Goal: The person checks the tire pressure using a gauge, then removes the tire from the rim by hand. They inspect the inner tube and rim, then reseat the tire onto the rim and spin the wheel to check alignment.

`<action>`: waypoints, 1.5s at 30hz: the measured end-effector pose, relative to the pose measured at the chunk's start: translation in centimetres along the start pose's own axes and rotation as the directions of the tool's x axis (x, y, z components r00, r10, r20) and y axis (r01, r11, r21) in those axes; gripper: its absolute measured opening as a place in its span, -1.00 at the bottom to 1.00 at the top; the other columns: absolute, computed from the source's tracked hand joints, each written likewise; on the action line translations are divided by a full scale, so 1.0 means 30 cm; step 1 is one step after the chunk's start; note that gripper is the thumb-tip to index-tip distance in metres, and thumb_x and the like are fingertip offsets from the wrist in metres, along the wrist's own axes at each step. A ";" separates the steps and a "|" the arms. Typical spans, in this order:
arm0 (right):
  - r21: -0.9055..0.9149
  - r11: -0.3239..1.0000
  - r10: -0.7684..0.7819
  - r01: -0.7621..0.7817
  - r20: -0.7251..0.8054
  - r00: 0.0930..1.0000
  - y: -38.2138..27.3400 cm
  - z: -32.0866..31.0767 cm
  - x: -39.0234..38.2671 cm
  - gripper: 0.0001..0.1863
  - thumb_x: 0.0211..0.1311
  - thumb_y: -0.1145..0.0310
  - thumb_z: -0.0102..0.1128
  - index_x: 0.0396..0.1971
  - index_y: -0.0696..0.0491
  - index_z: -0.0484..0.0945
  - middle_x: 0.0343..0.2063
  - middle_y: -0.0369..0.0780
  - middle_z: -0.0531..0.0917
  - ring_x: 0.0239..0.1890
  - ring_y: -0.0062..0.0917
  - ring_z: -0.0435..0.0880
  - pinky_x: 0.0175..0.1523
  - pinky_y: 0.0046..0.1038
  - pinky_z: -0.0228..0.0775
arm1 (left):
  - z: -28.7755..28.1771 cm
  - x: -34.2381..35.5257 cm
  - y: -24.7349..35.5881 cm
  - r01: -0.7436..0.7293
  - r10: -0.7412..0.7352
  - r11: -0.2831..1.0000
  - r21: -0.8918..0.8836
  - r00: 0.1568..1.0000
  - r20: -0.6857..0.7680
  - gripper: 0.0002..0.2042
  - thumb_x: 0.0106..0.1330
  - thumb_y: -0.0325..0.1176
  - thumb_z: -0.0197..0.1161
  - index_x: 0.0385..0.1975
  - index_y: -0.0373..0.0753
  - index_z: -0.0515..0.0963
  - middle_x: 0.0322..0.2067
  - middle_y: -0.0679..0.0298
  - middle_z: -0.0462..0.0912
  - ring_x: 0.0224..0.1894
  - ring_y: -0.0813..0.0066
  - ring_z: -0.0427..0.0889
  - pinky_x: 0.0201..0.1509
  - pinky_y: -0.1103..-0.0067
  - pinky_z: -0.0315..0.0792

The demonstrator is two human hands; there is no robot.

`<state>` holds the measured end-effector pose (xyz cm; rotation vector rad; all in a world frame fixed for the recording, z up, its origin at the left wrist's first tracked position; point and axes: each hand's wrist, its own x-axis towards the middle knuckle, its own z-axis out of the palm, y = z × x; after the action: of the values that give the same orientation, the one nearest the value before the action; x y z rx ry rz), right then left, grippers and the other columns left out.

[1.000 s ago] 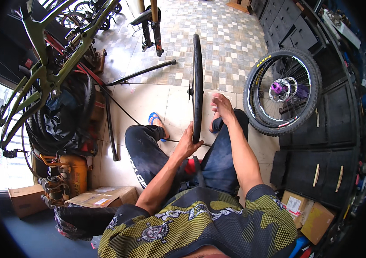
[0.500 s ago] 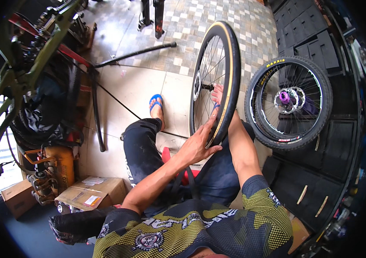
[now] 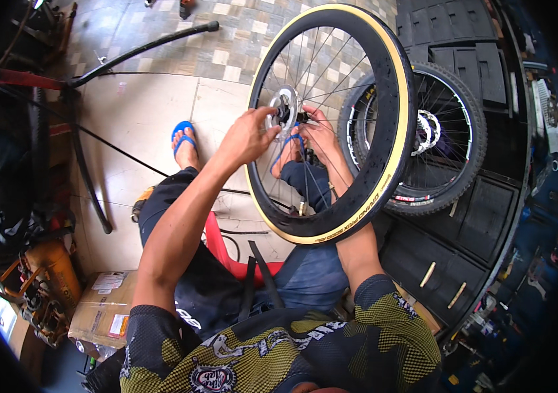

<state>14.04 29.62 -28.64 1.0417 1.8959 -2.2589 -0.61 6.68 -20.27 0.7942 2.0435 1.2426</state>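
Note:
I hold a bicycle wheel (image 3: 384, 131) with a black tyre and tan sidewall upright over my lap, its lower rim near my knees. My left hand (image 3: 249, 134) grips the silver hub and brake disc (image 3: 283, 108) on the near side. Seen through the spokes, my right hand (image 3: 318, 131) holds the axle end on the far side. I sit on a red stool (image 3: 223, 252) with my legs in dark trousers and blue sandals (image 3: 184, 134) on the tiled floor.
A second wheel (image 3: 452, 141) with a knobby tyre leans against dark drawer cabinets (image 3: 462, 59) on the right. A black stand bar (image 3: 141, 49) crosses the floor upper left. Cardboard boxes (image 3: 102, 304) and an orange compressor (image 3: 49, 272) sit at lower left.
The wheel has turned from edge-on to nearly face-on. My left hand moved from the tyre's edge up to the hub, and my right hand now reaches the axle from behind.

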 end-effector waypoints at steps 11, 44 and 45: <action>-0.115 0.992 -0.071 0.045 -0.236 0.969 -0.015 0.108 0.037 -0.83 0.62 0.37 0.20 0.03 0.09 0.66 -0.15 -0.32 0.70 -0.23 -0.71 0.69 -0.13 -0.65 0.63 | 0.109 0.041 -0.164 0.128 -0.122 0.991 -0.048 0.985 0.123 -0.40 0.48 -0.32 0.32 0.51 -0.20 0.37 0.18 -0.20 0.65 -0.04 0.06 0.82 0.10 0.32 0.66; -0.221 0.974 -0.107 0.046 -0.272 0.956 -0.051 0.166 0.032 -0.86 0.60 0.40 0.21 -0.01 0.11 0.65 -0.14 -0.27 0.71 -0.22 -0.65 0.71 -0.15 -0.56 0.68 | 0.114 0.091 -0.216 0.258 -0.236 0.930 -0.261 0.965 0.113 -0.43 0.46 -0.35 0.25 0.48 -0.16 0.35 0.18 -0.15 0.61 -0.05 0.15 0.76 0.04 0.33 0.64; -0.216 0.975 -0.110 0.048 -0.284 0.952 -0.055 0.170 0.029 -0.85 0.59 0.40 0.22 -0.01 0.12 0.65 -0.13 -0.26 0.71 -0.22 -0.65 0.71 -0.16 -0.55 0.68 | 0.111 0.095 -0.224 0.260 -0.238 0.932 -0.254 0.964 0.116 -0.43 0.46 -0.34 0.26 0.47 -0.17 0.37 0.18 -0.13 0.61 -0.05 0.17 0.75 0.03 0.34 0.64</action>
<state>10.26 25.92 -27.40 1.3552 2.2654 -1.9766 -1.10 8.07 -28.16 0.4364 1.7952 1.2800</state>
